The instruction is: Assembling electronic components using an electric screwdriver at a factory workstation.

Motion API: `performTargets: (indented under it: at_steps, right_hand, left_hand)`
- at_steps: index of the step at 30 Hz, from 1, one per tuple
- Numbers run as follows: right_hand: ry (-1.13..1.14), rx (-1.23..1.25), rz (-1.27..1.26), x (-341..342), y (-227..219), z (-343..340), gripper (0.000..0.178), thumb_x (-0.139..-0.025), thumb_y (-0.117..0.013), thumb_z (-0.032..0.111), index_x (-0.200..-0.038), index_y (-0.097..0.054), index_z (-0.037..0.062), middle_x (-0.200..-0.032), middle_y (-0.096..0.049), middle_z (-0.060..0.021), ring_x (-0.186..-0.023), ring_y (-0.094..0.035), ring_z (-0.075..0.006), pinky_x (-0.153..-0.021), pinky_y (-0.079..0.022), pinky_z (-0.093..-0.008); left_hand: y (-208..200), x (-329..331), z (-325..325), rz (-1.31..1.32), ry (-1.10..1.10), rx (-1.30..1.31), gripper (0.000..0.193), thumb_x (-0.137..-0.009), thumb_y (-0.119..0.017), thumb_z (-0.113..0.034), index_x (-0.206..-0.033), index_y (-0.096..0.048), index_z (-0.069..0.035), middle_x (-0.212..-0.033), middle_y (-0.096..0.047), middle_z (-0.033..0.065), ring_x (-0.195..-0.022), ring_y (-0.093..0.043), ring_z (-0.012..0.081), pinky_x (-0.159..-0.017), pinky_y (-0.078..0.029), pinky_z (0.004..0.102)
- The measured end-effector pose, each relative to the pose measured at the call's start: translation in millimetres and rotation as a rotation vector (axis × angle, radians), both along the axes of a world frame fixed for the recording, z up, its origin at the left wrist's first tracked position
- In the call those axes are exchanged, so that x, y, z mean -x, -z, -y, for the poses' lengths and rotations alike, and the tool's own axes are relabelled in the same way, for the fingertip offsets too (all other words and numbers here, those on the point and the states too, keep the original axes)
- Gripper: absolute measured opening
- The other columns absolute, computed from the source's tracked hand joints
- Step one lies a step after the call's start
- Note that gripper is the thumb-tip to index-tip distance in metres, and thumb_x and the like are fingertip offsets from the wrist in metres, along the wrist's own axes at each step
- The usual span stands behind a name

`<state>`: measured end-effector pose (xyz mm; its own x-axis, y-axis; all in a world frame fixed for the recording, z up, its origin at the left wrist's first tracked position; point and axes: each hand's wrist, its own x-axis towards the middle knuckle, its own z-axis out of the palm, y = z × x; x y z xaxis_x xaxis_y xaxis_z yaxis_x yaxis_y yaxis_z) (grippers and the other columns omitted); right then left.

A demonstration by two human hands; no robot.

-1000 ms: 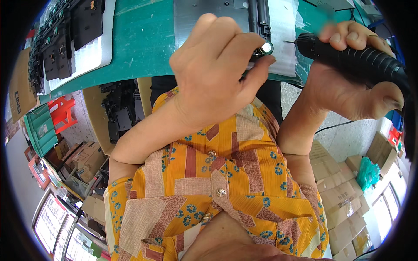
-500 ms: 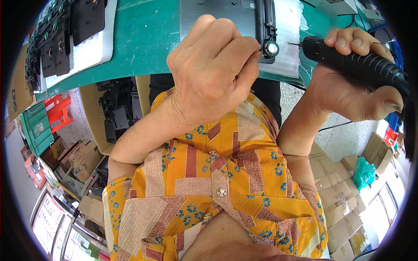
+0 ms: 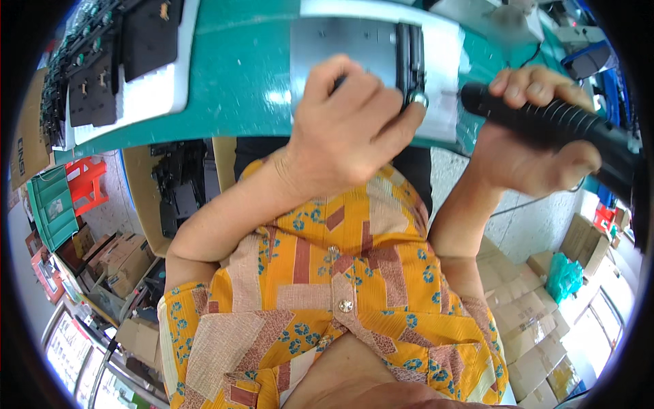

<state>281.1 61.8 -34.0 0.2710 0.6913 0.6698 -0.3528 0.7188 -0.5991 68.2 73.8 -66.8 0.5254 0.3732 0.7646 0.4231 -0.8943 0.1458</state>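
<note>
My left hand (image 3: 354, 129) is curled closed over a flat dark panel (image 3: 310, 51) on the green table. Its thumb and forefinger reach the near end of a black bar-shaped part (image 3: 410, 54) along the panel's right side, beside a shiny round piece (image 3: 417, 100). Something dark shows between the curled fingers, too little to name. My right hand (image 3: 531, 146) wraps around a black electric screwdriver (image 3: 545, 123). The tool lies nearly level, its blurred tip pointing left toward the round piece and apart from it.
Black plastic panels (image 3: 146, 41) lie on a white foam sheet at the table's left. Below the green tabletop (image 3: 231, 82) stands a cardboard box (image 3: 139, 184) of black parts. A red stool (image 3: 88, 184) and stacked cartons (image 3: 524, 307) stand on the floor.
The whole view has shifted, so the table sits lower. My left hand's fingertips have come closer to the round piece and partly cover it. My right hand still grips the screwdriver.
</note>
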Motion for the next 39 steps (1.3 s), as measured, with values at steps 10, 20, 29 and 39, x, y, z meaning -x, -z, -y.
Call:
performTargets:
  at_steps: [10, 20, 29, 39]
  right_hand:
    - [0.108, 0.088, 0.018, -9, -26, 12, 0.064, -0.092, -0.067, 0.057, -0.122, -0.060, 0.0011, -0.100, -0.058, -0.0109, -0.086, -0.057, -0.0235, -0.076, -0.047, -0.0395]
    - [-0.172, 0.117, 0.058, -5, -83, -69, 0.072, -0.072, -0.069, 0.067, -0.106, -0.066, 0.0039, -0.094, -0.056, -0.0115, -0.085, -0.053, -0.0236, -0.079, -0.042, -0.0414]
    - [-0.139, 0.130, 0.127, -7, -77, -90, 0.073, -0.071, -0.068, 0.068, -0.105, -0.066, 0.0040, -0.094, -0.057, -0.0114, -0.085, -0.054, -0.0237, -0.079, -0.042, -0.0416]
    - [-0.147, 0.116, 0.169, -6, -71, -104, 0.074, -0.071, -0.067, 0.070, -0.104, -0.066, 0.0041, -0.094, -0.057, -0.0114, -0.084, -0.054, -0.0237, -0.078, -0.043, -0.0419]
  left_hand:
    - [10, -4, 7, 0.073, 0.047, 0.171, 0.027, -0.076, -0.072, -0.010, -0.103, -0.077, -0.009, -0.082, -0.058, -0.0022, -0.081, -0.060, 0.0158, -0.095, -0.046, 0.0440]
    - [8, -8, 5, 0.094, 0.070, 0.193, 0.027, -0.078, -0.069, -0.012, -0.103, -0.076, -0.006, -0.084, -0.058, -0.0003, -0.084, -0.059, 0.0172, -0.104, -0.045, 0.0531]
    - [10, -12, 7, 0.097, 0.100, 0.190, 0.031, -0.076, -0.069, -0.012, -0.105, -0.077, -0.004, -0.086, -0.058, 0.0013, -0.086, -0.058, 0.0188, -0.104, -0.046, 0.0571]
    - [9, -17, 9, 0.128, 0.099, 0.186, 0.031, -0.075, -0.069, -0.011, -0.103, -0.077, -0.002, -0.084, -0.057, 0.0019, -0.086, -0.057, 0.0195, -0.103, -0.047, 0.0578]
